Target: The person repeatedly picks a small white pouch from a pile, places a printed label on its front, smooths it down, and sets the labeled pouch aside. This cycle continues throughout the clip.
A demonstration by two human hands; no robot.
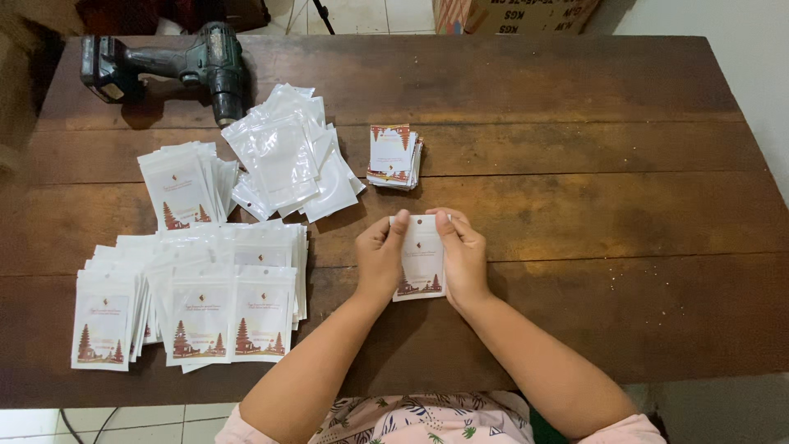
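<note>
White card packet (420,256) pinched, both hands' fingers (398,224).

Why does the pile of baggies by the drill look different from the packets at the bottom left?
The clear bags look empty and see-through, heaped loosely; the printed packets show white cards with red temple pictures and lie in overlapping rows. The clear bags sit far from the person, beside the drill; the printed packets lie near the table edge. Both are small, flat and shiny.

Glossy plastic pouches (283,156) lie on worn, matt wood table (575,99).
</note>
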